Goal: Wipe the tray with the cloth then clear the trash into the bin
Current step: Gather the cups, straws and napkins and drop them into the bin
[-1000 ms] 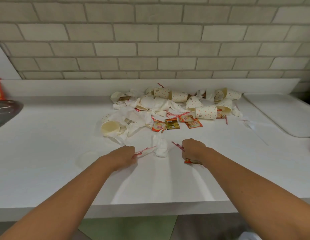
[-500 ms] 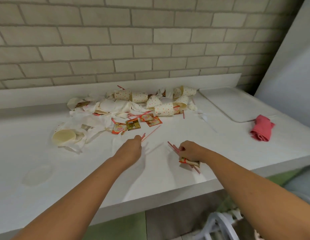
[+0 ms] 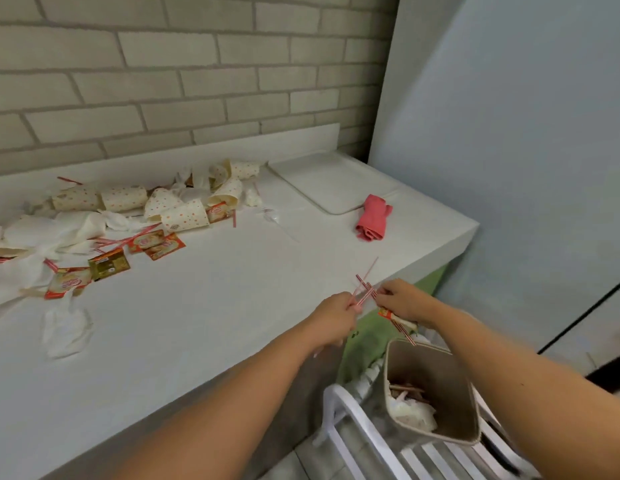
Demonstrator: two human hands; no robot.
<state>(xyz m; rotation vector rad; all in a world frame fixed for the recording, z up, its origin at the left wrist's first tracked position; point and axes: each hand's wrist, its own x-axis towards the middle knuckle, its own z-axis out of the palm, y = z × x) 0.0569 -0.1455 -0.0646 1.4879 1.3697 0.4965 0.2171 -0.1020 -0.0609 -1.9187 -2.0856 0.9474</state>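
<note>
Trash, thin red-white striped plastic stirrers (image 3: 365,289) + red sachet (image 3: 387,314): grasped, my L hand (image 3: 338,311) pinching, R hand (image 3: 402,301) clenched round them, at white counter (image 3: 215,323) edge | step: clearing trash | next: shift over beige rectangular bin (image 3: 436,372), let go

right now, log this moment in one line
left hand: grips striped stirrers | right hand: grips sachet, stirrers, by bin | pink cloth: beside tray | paper cups: on counter

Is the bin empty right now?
No, the bin has crumpled white paper lying at its bottom.
</note>
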